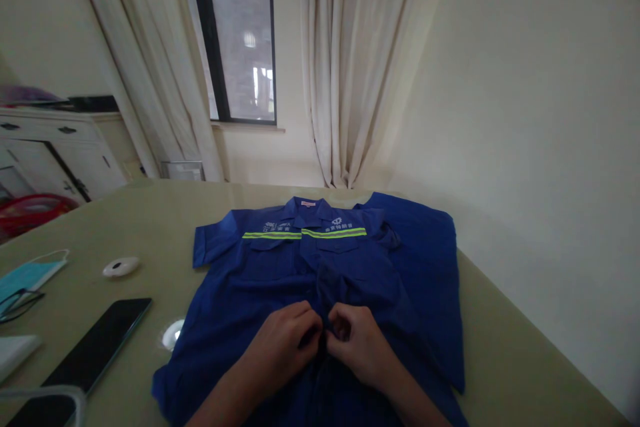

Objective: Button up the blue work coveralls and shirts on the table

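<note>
A blue short-sleeved work shirt [270,287] lies front side up on the table, its collar at the far end. Yellow-green stripes and pale printed lettering cross its chest above two flap pockets. Over the lower front opening, my left hand [295,337] pinches the shirt's edge with curled fingers. Close beside it, my right hand [357,340] grips the other side of the opening between thumb and forefinger. The cloth between them is bunched up; whether a button is in the fingers is hidden.
More folded blue cloth [425,267] lies under the shirt's right side. On the left of the table [165,213] are a dark phone [95,347], a small white oval device [121,267], a blue face mask [33,277] and glasses [20,303]. A wall [540,180] borders the right edge.
</note>
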### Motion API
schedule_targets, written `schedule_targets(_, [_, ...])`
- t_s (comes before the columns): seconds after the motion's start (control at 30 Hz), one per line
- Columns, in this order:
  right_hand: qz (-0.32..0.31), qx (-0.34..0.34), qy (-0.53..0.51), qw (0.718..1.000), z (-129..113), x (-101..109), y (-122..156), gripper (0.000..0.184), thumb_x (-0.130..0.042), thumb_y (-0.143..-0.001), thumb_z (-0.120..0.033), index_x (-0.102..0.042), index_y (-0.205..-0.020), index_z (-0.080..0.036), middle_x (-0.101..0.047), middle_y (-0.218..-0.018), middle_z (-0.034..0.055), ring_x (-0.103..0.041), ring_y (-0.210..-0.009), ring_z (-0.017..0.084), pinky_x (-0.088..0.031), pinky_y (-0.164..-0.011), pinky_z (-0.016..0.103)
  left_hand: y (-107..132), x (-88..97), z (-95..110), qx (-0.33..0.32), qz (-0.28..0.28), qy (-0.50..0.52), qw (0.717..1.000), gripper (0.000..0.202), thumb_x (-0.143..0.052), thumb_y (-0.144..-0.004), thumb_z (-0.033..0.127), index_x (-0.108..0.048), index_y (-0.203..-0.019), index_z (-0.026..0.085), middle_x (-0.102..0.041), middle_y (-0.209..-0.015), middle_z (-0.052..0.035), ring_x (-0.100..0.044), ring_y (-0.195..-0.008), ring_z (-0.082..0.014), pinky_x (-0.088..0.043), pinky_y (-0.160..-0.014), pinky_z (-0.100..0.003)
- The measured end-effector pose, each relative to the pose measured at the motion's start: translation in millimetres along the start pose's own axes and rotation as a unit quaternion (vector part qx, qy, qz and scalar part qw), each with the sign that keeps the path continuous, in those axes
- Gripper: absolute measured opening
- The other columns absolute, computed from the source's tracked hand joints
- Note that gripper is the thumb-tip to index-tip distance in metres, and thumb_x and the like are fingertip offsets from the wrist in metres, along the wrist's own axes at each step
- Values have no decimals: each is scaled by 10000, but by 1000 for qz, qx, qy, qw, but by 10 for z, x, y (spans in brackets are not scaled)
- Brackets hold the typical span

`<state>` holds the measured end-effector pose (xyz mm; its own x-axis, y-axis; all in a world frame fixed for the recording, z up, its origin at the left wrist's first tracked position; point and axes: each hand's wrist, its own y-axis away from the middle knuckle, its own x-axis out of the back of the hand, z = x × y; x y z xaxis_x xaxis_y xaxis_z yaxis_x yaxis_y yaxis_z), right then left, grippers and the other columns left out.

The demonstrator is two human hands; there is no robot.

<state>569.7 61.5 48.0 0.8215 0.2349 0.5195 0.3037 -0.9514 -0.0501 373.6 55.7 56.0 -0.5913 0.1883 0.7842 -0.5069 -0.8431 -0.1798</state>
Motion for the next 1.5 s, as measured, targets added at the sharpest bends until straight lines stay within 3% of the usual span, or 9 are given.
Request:
schedule_targets(0.17, [-3,-23,-43,999,8,0,1,55,-650,-748,-226,-627,-713,-191,-585,-602,-29,-548,-558,127,-368,-518,229,-1,-57,8,28,-8,-12,1000,143,-535,-915,128,-636,-908,230,-670,-910,-9,-643,-849,-170,-428,-755,-263])
schedule_targets(0.27, [-49,-79,-149,985,49,5,-24,237,-605,-833,-406,-624,-758,-182,-595,-572,-19,-588,-485,145,-426,-469,239,3,-48,19,31,-17,-19,999,155,-475,-967,147,-606,-964,230,-681,-929,-13,-656,-863,-175,-424,-756,-273])
schedule_targets(0.37, [-67,-107,-221,967,93,3,-52,313,-608,-815,-486,-617,-798,-174,-619,-587,-11,-631,-498,164,-477,-465,249,1,-27,20,38,-24,-7,999,158,-439,-991,160,-579,-988,231,-689,-939,-13,-661,-876,-177,-425,-767,-273])
schedule_targets(0.6, [-25,-49,-120,991,79,-21,-54,115,-660,-770,-276,-696,-814,-176,-611,-622,-23,-557,-551,131,-422,-503,229,-26,-53,-96,59,-16,98,993,116,-495,-941,153,-570,-939,242,-693,-883,17,-651,-818,-156,-414,-716,-239])
schedule_targets(0.77, [17,21,-39,999,50,-50,-45,96,-662,-782,-198,-740,-836,-193,-645,-742,3,-577,-674,151,-423,-615,251,-26,-25,-84,74,-10,159,984,164,-503,-919,145,-520,-1043,251,-688,-838,32,-651,-780,-154,-400,-680,-233])
schedule_targets(0.9, [23,57,38,997,55,-77,-26,97,-638,-808,-148,-719,-809,-202,-619,-749,2,-561,-676,149,-396,-621,253,-17,12,-28,101,7,171,980,135,-490,-988,305,-525,-1106,250,-661,-773,38,-615,-712,-161,-378,-639,-248])
schedule_targets(1.0, [29,74,69,994,41,-76,-10,112,-626,-845,-147,-697,-781,-205,-617,-761,5,-568,-705,157,-394,-640,259,-36,-13,-61,120,18,190,974,188,-549,-964,375,-527,-1091,239,-601,-702,59,-559,-649,-153,-346,-586,-244])
schedule_targets(1.23, [43,49,33,997,-29,-35,3,98,-666,-881,-234,-713,-797,-216,-647,-785,14,-595,-718,174,-422,-663,280,-76,7,-160,94,1,261,961,126,-570,-927,284,-548,-1026,210,-586,-720,53,-531,-665,-128,-348,-596,-221])
schedule_targets(1.5, [50,-22,-95,994,15,-70,-36,171,-726,-832,-356,-732,-789,-191,-611,-660,-6,-526,-630,156,-381,-590,270,-62,19,-110,62,-7,140,988,176,-624,-844,153,-646,-996,240,-662,-758,53,-615,-708,-129,-372,-631,-221])
